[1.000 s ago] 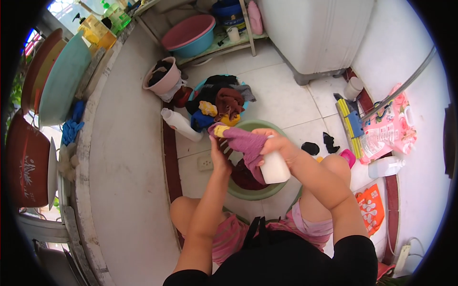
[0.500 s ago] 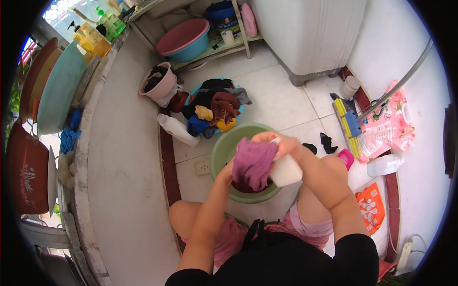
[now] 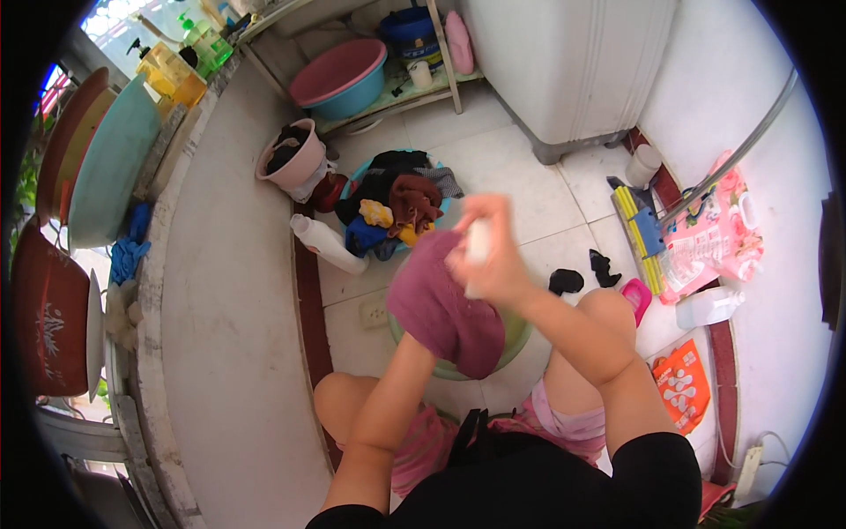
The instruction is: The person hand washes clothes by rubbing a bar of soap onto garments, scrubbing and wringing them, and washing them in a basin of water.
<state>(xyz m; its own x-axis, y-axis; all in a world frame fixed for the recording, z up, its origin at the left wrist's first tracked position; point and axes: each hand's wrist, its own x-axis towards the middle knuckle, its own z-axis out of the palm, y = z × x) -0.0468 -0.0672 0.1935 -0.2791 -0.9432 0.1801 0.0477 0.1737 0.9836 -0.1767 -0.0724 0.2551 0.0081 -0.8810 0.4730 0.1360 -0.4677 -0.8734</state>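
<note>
My right hand [image 3: 485,256], blurred, is closed on a white block-like object [image 3: 477,249] against the upper edge of a plum-purple cloth [image 3: 441,313]. The cloth hangs over my left hand, hiding its fingers. Both are above a green basin [image 3: 511,344], whose inside is mostly hidden. Just beyond, a blue basin [image 3: 357,166] is heaped with dark, brown, yellow and blue clothes [image 3: 410,198]. A white bottle [image 3: 330,242] lies tilted at its left, by the wall.
A pink basin of laundry [image 3: 295,163], shelf of tubs [image 3: 339,84] and washing machine [image 3: 573,70] stand beyond. Right are a mop [image 3: 639,238], pink pack [image 3: 705,247], plastic jug [image 3: 709,307] and dark socks [image 3: 604,269]. A ledge [image 3: 172,167] with basins runs along the left.
My right hand has risen and turned, bringing the white object upward. The purple cloth has spread down over my left hand, covering it and more of the green basin.
</note>
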